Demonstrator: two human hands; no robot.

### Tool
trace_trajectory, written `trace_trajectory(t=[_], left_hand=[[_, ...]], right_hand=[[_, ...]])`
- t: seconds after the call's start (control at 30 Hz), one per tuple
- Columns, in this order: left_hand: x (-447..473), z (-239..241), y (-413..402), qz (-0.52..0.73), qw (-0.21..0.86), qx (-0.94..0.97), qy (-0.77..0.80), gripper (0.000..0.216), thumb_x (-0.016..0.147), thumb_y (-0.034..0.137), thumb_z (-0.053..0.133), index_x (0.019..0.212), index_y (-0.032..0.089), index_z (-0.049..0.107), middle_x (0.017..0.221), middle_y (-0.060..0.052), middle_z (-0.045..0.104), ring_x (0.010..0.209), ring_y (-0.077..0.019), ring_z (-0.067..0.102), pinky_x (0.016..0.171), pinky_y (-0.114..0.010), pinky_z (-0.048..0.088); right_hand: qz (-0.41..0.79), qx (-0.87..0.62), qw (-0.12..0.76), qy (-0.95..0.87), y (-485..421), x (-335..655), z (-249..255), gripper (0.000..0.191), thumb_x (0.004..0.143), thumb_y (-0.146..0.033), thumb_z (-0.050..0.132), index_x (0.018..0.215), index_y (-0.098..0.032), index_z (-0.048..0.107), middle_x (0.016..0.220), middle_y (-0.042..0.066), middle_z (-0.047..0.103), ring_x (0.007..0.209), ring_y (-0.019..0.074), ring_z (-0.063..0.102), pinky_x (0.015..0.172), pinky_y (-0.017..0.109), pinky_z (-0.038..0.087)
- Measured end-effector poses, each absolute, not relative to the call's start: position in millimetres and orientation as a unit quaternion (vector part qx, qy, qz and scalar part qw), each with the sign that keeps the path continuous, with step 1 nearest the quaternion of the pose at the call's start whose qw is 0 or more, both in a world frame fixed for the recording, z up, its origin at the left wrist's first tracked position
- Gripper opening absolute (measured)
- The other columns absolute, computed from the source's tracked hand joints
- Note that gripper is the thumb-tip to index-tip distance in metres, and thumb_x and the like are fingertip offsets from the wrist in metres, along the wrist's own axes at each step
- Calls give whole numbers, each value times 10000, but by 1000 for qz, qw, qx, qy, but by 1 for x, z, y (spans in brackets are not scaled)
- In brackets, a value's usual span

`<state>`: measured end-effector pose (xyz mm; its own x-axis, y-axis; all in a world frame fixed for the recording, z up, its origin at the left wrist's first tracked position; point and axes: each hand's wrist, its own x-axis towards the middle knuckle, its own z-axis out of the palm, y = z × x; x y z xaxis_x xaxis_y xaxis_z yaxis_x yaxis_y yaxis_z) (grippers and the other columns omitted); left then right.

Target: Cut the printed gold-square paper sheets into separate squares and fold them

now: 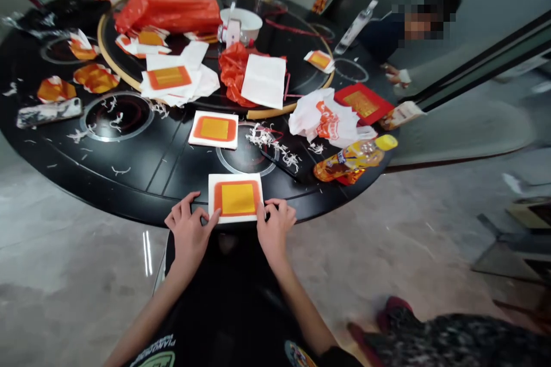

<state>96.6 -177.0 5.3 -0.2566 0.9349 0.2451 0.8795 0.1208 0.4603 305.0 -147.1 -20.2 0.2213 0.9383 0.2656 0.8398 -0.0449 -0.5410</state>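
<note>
A stack of joss paper, white with an orange block and a gold square, lies flat at the table's near edge. My left hand is at its lower left corner, with the thumb against the paper and the other fingers curled beside it on the table. On the opposite side, my right hand has its thumb and curled index finger closed at the right edge. Just beyond lies a second joss paper stack, its gold side up. Shredded white paper strips and a dark, thin pen-like stick are to the right of it.
The round black table carries a turntable with more joss paper and a red plastic bag. A drink bottle lies tilted near a white plastic bag. Another person sits at the right.
</note>
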Motion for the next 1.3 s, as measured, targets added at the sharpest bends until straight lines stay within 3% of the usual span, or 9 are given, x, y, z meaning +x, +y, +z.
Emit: trace_trajectory(t=[0.47,0.63,0.77,0.97,1.3], left_hand=[[99,1,-174,257,39,609,749,394,984,415,763,683,189,647,1319,-112,651,1218,-343,560,979,-524,420],[101,-3,-173,281,49,599,748,366,990,378,758,699,189,645,1304,-98,659,1209,-332,584,994,-527,443],[102,-5,-172,300,56,592,746,356,968,363,790,696,185,647,1268,-84,671,1192,-316,598,1003,-511,449],[106,-9,-169,336,78,574,743,319,912,323,859,697,186,667,1239,-62,678,1196,-297,586,1000,-487,430],[106,-21,-164,345,103,566,742,364,838,460,927,724,197,702,1250,-53,672,1209,-293,564,1018,-475,416]], right_hand=[[15,-701,321,-636,-141,307,-31,431,1071,-446,459,768,-215,661,1109,135,715,1029,329,527,864,451,342],[18,-704,339,-624,-139,308,-33,456,1053,-536,427,762,-236,608,1109,146,738,1005,347,557,861,459,355],[-8,-698,357,-621,-136,312,-34,432,1046,-587,414,868,-245,607,1077,167,746,983,364,589,850,459,383],[-39,-684,336,-646,-130,323,-36,577,1030,-698,366,980,-219,682,998,202,744,898,385,619,795,465,397],[-6,-697,330,-636,-120,322,-33,432,935,-644,520,902,-258,711,861,184,676,757,378,571,696,483,393]])
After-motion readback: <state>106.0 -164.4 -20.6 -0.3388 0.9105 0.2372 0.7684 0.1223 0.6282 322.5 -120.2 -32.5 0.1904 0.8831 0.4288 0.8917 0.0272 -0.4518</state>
